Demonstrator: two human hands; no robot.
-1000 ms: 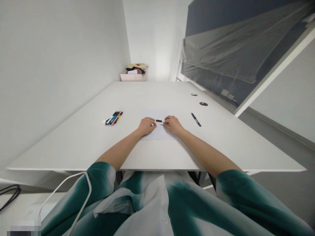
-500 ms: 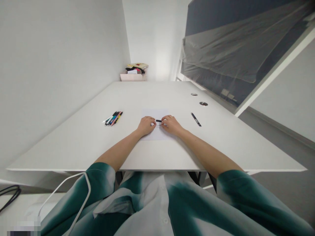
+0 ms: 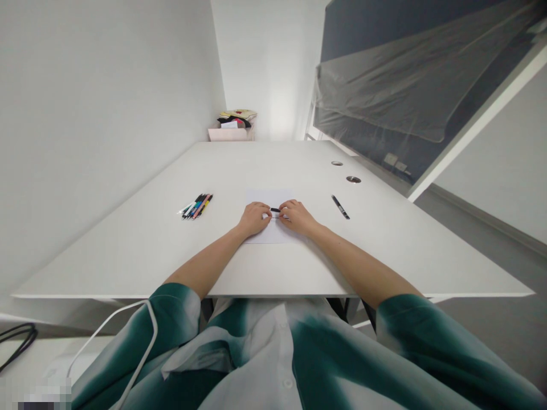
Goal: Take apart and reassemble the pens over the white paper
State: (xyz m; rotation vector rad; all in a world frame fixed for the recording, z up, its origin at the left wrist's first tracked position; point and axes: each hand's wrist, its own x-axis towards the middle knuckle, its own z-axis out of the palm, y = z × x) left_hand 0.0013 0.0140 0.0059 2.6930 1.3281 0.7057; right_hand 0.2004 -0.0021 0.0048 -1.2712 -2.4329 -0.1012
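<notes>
- At the clock's centre, with twelve pointing away from me, a white sheet of paper (image 3: 274, 234) lies flat on the table (image 3: 273, 270), and both my hands work over it.
- My left hand (image 3: 255, 218), on the nine o'clock side, has thumb and fingers pinched on one end of a thin dark piece (image 3: 274, 217).
- My right hand (image 3: 297, 217), on the three o'clock side, pinches its other end; the hands are near each other but apart. I cannot tell whether it is one piece or two meeting.
- Just toward twelve from that piece lies a short black pen part (image 3: 276, 210), partly behind my right fingers.
- I judge the step in hand to be bringing small pen parts into line.
- The next move, I think, calls for a light, steady pinch, both ends kept level.
- A bundle of pens (image 3: 197, 206) lies at nine o'clock, well apart from me; a single pen (image 3: 341, 207) lies at three.
</notes>
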